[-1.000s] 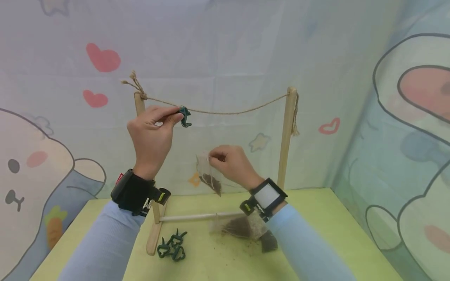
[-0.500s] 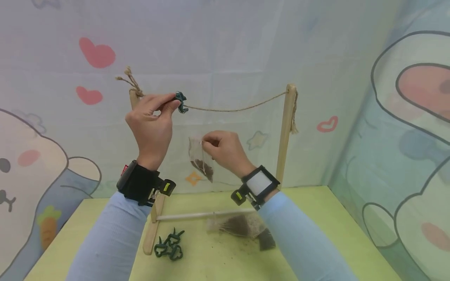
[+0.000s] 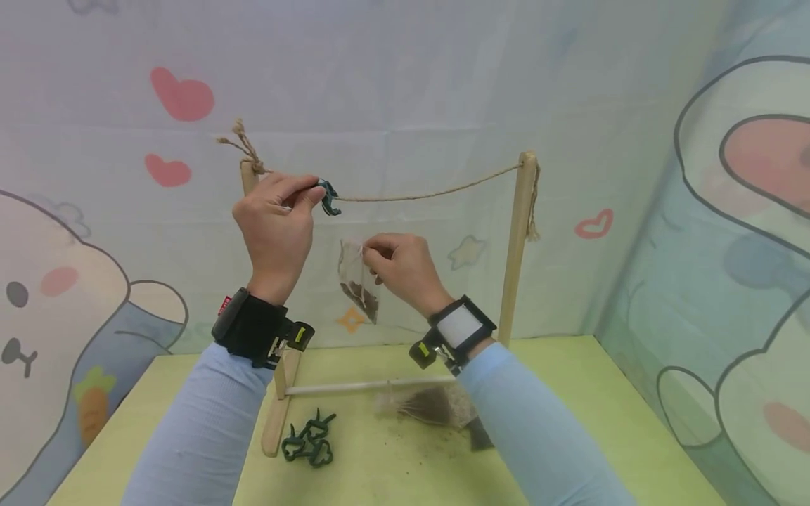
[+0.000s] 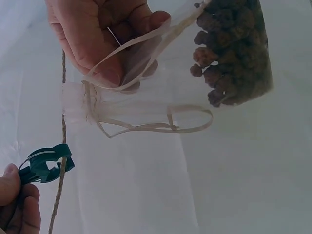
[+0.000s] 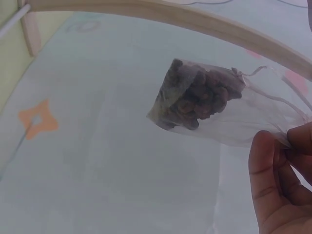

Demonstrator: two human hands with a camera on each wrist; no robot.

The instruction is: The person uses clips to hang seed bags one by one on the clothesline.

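My left hand (image 3: 275, 228) pinches a dark green plastic clip (image 3: 328, 197) by the rope's left part. In the left wrist view the rope crosses the mouth of that clip (image 4: 48, 163); whether it grips the rope I cannot tell. Lower and to the right, my right hand (image 3: 405, 270) pinches a sheer drawstring bag (image 3: 359, 292) near its upper end. Dark brown lumps fill the bag's bottom (image 5: 195, 100), and its pale cords hang loose. The bag's gathered top overlaps the rope in the left wrist view, while in the head view it hangs below.
The jute rope (image 3: 430, 195) sags between two wooden posts (image 3: 520, 232). Several green clips (image 3: 310, 443) lie together on the yellow table (image 3: 373, 485). More filled sheer bags (image 3: 430, 406) lie by the white crossbar (image 3: 342, 388), partly behind my right forearm, with dark crumbs around.
My left hand has risen slightly, then dipped a little, with the clip tilting at the rope. My right hand has carried the bag up and left, closer to the rope.
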